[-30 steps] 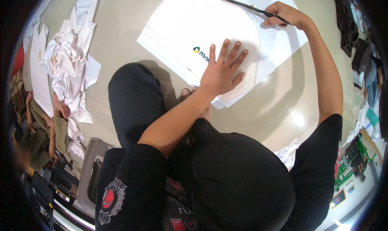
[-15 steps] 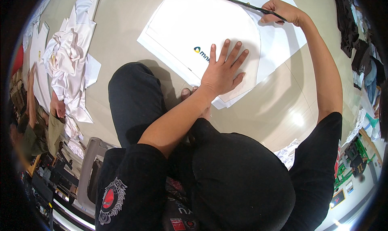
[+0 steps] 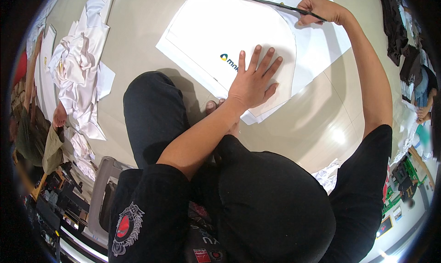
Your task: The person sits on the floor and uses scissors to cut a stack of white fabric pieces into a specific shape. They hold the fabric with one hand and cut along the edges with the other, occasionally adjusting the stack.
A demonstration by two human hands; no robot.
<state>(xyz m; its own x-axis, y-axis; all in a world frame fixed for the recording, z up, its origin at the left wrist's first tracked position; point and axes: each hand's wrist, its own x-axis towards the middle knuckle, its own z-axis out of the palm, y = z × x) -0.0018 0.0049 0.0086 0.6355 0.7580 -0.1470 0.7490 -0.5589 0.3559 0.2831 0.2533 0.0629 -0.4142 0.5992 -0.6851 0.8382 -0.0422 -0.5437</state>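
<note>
On the floor lies a white sheet with a small printed logo (image 3: 202, 37), its right side bounded by a curved edge. Whether it is cloth or paper I cannot tell. My left hand (image 3: 255, 79) presses flat on its lower right part, fingers spread. Up at the far right, my right hand (image 3: 319, 10) grips the handles of long dark scissors (image 3: 287, 7). Their blades point left across the upper part of the sheet, seen nearly edge-on. Another white layer (image 3: 317, 51) extends out to the right from beneath the curved edge.
Crumpled white cloth (image 3: 76, 65) is spread on the floor at the left, with another person's hand (image 3: 59, 115) beside it. My bent knee (image 3: 151, 97) rises near the sheet's left side. Dark garments (image 3: 390, 28) lie along the far right, and white scraps (image 3: 328, 175) sit behind my right arm.
The scissors have turned so the blades show more edge-on, their tips a little lower. My right hand has shifted slightly; my left hand stays put. The other person's hand at left has moved slightly.
</note>
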